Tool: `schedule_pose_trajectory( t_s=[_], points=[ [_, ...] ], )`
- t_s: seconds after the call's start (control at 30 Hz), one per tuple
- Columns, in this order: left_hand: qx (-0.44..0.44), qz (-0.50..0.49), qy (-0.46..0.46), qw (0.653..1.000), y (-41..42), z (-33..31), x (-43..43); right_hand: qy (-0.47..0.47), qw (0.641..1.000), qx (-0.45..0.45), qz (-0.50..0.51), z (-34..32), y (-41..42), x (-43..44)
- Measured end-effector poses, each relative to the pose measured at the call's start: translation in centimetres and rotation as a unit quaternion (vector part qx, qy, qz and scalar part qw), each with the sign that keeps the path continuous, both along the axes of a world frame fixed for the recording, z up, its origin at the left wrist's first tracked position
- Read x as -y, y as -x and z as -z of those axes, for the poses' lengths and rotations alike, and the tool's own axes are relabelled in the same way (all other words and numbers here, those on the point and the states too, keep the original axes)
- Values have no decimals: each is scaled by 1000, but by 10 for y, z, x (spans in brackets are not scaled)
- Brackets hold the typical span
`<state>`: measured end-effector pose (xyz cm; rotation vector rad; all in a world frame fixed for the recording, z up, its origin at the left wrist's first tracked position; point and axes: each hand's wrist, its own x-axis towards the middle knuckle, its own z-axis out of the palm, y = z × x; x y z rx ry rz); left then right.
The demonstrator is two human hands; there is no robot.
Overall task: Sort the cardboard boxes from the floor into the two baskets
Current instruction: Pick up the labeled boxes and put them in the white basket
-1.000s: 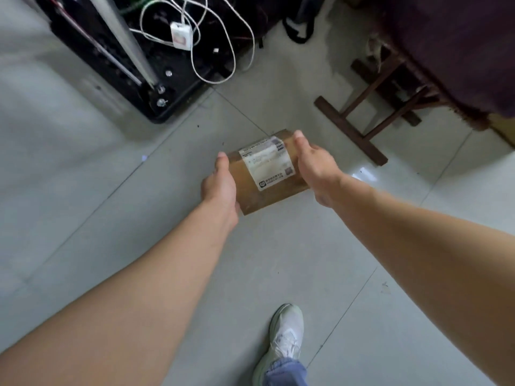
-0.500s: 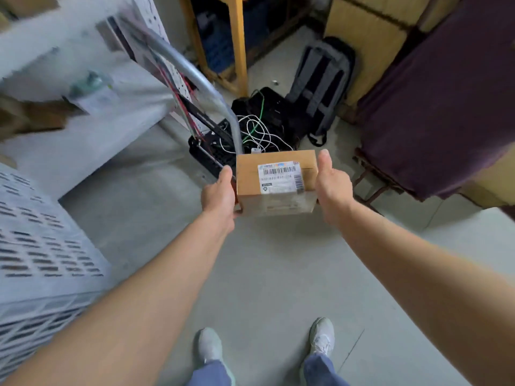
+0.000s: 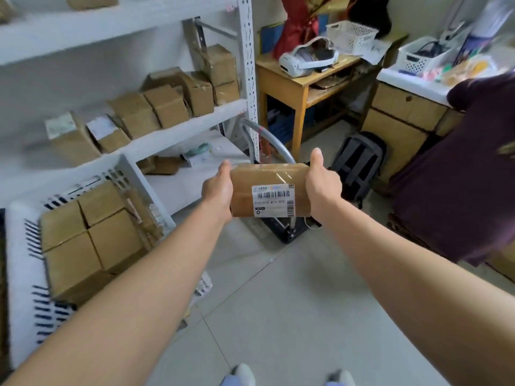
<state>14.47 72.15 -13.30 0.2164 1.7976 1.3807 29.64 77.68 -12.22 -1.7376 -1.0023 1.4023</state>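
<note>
A white basket (image 3: 126,162) packed with brown boxes (image 3: 111,238) sits low on the left, while beside it the left hand (image 3: 217,190) grips one end of a labelled cardboard box (image 3: 267,176), held above the floor (image 3: 278,302), and the right hand (image 3: 323,188) grips the other, thumbs on top.

I count two hands: left hand (image 3: 217,190), right hand (image 3: 323,188). One cardboard box (image 3: 269,190) held. One big white basket (image 3: 133,174), four boxes (image 3: 114,240) showing inside. Two small white baskets (image 3: 351,34), one backpack (image 3: 359,165), two shoes (image 3: 243,371). Shelf boxes (image 3: 167,104) too blurred to count.
</note>
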Motion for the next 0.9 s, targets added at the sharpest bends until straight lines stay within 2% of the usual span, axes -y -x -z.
schedule_pose_trajectory(
  t_s=[0.3, 0.67, 0.9],
  points=[
    [-11, -127, -64, 990, 35, -48, 64, -25, 986, -61, -155, -51, 53, 26],
    [-22, -328, -80, 941, 35, -47, 117, -37, 947, -68, -311, -55, 96, 52],
    [-5, -353, -49, 934, 83, -37, 167, -23, 931, -53, -359, -36, 160, 90]
  ],
)
